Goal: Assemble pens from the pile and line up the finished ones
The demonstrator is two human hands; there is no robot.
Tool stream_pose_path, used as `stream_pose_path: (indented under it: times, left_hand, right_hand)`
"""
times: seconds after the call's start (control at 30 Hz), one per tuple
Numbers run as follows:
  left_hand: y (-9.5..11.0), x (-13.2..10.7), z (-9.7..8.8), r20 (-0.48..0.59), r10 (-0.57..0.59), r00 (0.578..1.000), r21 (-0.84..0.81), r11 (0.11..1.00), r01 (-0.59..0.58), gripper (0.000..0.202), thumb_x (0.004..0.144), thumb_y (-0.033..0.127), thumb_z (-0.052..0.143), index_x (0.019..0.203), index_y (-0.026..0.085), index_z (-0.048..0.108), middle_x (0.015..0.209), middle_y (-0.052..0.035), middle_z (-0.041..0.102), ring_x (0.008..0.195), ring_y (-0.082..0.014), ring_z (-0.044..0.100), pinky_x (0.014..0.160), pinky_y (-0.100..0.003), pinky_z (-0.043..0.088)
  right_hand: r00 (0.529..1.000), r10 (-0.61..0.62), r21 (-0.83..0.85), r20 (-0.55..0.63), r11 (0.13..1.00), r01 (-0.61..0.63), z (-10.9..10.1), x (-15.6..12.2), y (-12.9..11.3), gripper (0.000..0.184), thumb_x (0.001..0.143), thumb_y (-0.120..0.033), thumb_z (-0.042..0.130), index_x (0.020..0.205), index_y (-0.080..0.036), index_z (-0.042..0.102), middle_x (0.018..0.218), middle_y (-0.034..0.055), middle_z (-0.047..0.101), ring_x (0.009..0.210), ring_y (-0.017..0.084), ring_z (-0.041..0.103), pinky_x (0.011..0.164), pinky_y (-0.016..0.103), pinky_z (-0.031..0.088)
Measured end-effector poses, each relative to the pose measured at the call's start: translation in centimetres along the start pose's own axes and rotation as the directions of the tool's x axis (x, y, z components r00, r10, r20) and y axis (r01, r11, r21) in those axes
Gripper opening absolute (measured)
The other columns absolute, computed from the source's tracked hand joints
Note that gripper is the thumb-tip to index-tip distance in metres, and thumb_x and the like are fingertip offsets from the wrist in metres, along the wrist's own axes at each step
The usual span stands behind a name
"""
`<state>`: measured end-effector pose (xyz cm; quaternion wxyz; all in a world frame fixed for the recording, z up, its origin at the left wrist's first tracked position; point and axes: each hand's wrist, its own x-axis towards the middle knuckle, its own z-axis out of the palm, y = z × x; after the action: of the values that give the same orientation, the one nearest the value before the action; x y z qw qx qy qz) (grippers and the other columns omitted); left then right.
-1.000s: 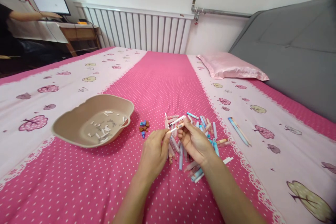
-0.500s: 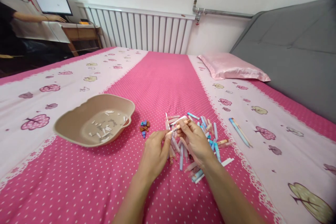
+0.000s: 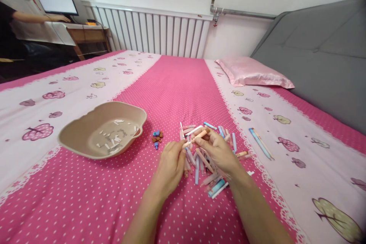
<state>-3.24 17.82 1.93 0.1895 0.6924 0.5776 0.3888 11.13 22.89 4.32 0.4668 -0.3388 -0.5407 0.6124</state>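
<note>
Between both hands, above a pile of pen parts, is a slim peach-coloured pen. My left hand is closed, thumb and fingers pinching its pale lower-left end. My right hand is closed around its middle, with the orange end sticking up past the fingers. Whether the pen is one piece or two parts meeting is hard to tell. The pile holds pink, pale blue and clear tubes plus white sticks, partly hidden under my right hand and forearm.
A beige basin with small white pieces sits at left. Beside it lie small brown and blue parts. Two pens lie at right on the bedspread. Further back are a pink pillow, a radiator and a person's arm at a desk.
My right hand has shifted slightly and turned over the pen, and more of the orange end now shows above its fingers. My left hand keeps its pinch almost in place.
</note>
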Motion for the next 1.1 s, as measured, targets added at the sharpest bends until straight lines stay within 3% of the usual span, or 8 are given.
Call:
stream_pose_path:
  times: [0.5,0.9,1.1]
  left_hand:
    - [-0.05,-0.06,0.17,0.068,-0.022,0.997,-0.049,0.998,0.025,0.036,0.094,0.026,0.033,0.122,0.017,0.055,0.108,-0.0114,0.065,0.1,-0.022,0.058,0.088,-0.037,0.043]
    - [-0.14,-0.17,0.01,0.059,0.008,0.998,-0.097,0.995,-0.002,0.036,0.094,0.027,0.034,0.124,0.021,0.054,0.107,-0.0082,0.067,0.095,-0.0199,0.061,0.084,-0.033,0.045]
    - [-0.09,-0.2,0.07,0.085,-0.024,0.996,-0.097,0.995,0.033,0.034,0.094,0.028,0.033,0.118,0.02,0.055,0.104,-0.0084,0.066,0.096,-0.0205,0.059,0.085,-0.033,0.043]
  right_hand:
    - [0.999,-0.05,-0.094,-0.004,0.994,0.049,-0.19,0.04,-0.01,0.014,0.078,-0.029,0.064,0.084,-0.017,0.063,0.096,0.0044,0.064,0.085,0.014,0.059,0.079,0.026,0.044]
    - [0.998,0.051,0.078,-0.024,0.996,-0.049,-0.11,0.04,-0.08,0.018,0.07,-0.029,0.072,0.083,-0.017,0.066,0.077,0.0008,0.065,0.077,0.012,0.06,0.075,0.024,0.047]
    - [0.995,0.016,0.071,-0.103,0.997,-0.009,-0.26,0.22,-0.12,0.017,0.07,-0.028,0.073,0.08,-0.016,0.066,0.083,0.0024,0.067,0.079,0.012,0.061,0.077,0.023,0.046]
